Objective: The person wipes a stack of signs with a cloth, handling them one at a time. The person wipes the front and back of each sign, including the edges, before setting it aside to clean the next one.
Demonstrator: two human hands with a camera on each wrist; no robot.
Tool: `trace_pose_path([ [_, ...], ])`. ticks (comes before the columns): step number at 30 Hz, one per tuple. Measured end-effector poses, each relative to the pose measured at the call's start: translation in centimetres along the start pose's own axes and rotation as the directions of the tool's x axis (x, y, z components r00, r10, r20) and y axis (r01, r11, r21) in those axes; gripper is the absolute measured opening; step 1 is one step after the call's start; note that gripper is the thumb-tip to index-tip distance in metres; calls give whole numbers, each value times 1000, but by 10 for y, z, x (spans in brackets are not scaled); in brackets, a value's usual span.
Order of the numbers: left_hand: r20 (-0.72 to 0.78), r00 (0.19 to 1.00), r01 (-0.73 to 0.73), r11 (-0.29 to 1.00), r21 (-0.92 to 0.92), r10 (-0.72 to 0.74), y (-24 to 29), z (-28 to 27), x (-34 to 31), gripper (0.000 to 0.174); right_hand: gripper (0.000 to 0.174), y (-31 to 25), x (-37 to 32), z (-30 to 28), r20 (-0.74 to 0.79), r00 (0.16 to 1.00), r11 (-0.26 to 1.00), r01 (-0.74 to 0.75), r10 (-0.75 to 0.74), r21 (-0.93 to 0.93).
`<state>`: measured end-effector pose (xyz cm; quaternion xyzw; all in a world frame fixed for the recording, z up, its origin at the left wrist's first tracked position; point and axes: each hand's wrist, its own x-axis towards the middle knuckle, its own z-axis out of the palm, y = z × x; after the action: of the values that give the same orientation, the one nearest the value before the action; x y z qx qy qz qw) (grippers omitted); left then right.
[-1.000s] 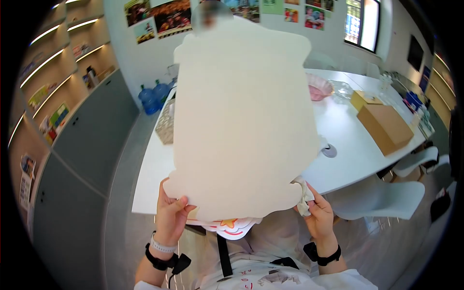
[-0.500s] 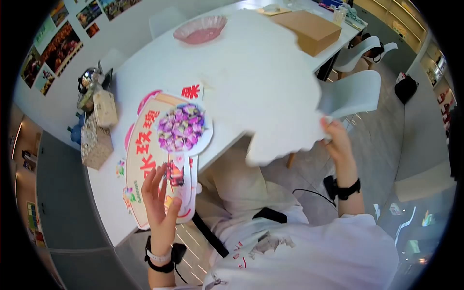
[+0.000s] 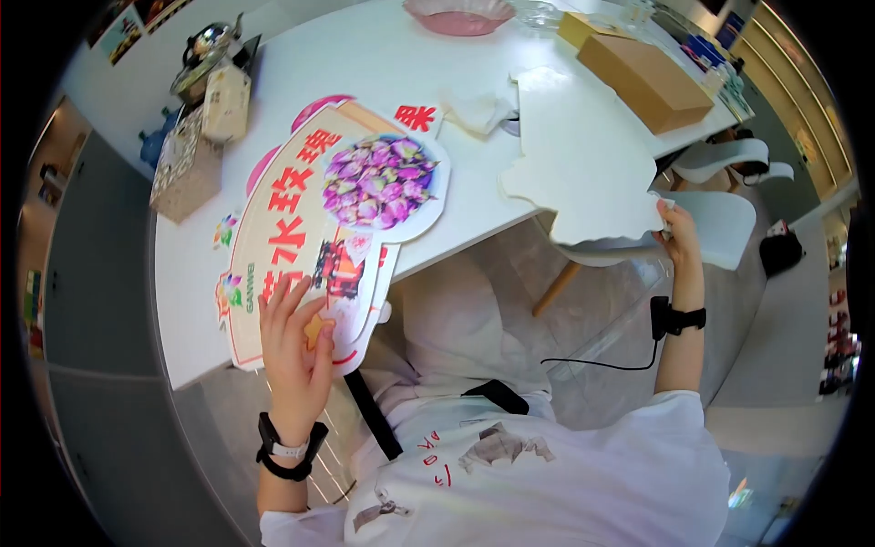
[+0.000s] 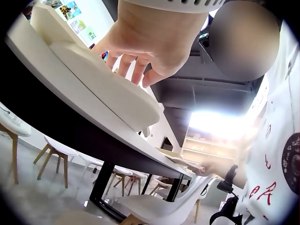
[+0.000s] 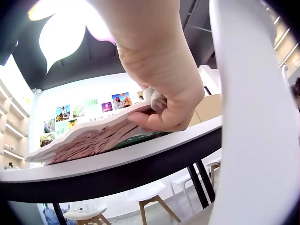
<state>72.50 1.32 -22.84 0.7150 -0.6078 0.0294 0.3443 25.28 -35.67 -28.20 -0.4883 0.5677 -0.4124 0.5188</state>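
Observation:
In the head view, my left hand [image 3: 296, 360] rests with spread fingers on the near end of a stack of printed cutout boards [image 3: 287, 228] with red characters and a picture of purple rosebuds. The stack lies at the table's left side and overhangs its front edge. My right hand [image 3: 682, 237] pinches the near right edge of another cutout board [image 3: 583, 164], blank white side up, lying over the table's front edge. Its printed underside [image 5: 93, 143] shows pinkish-brown in the right wrist view. A crumpled tissue [image 5: 158, 101] is tucked in the same grip.
A patterned box [image 3: 189, 169], a tissue box [image 3: 226, 105] and a kettle [image 3: 210, 46] stand at the table's left. A pink bowl [image 3: 458, 18] is at the back, a cardboard box [image 3: 645, 82] at the right. White chairs [image 3: 715, 228] stand close by the front edge.
The white board, earlier held up in both hands, has come down to the right onto the table. My left hand let go of it and moved onto the printed stack.

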Motion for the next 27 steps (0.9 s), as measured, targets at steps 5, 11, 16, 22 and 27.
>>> trace_pose_path([
  [5,-104,985,138,990,-16,-139,-9,-13,-19,26,27,27,79,-18,-261,854,859,334,-450,-388],
  [11,-252,949,228,965,126,-191,-42,-27,-37,38,31,-19,-37,101,-280,366,460,674,-887,-578],
  [16,-187,938,322,932,167,-291,-57,-27,-54,74,30,-30,-125,230,38,731,694,662,-682,-284],
  [22,-183,945,306,928,212,-270,-66,-26,-61,99,29,-60,-166,343,401,599,567,797,-693,-209],
  [27,-130,950,312,895,319,-285,-77,-26,-57,117,30,-50,-144,381,608,433,304,901,-665,-308],
])
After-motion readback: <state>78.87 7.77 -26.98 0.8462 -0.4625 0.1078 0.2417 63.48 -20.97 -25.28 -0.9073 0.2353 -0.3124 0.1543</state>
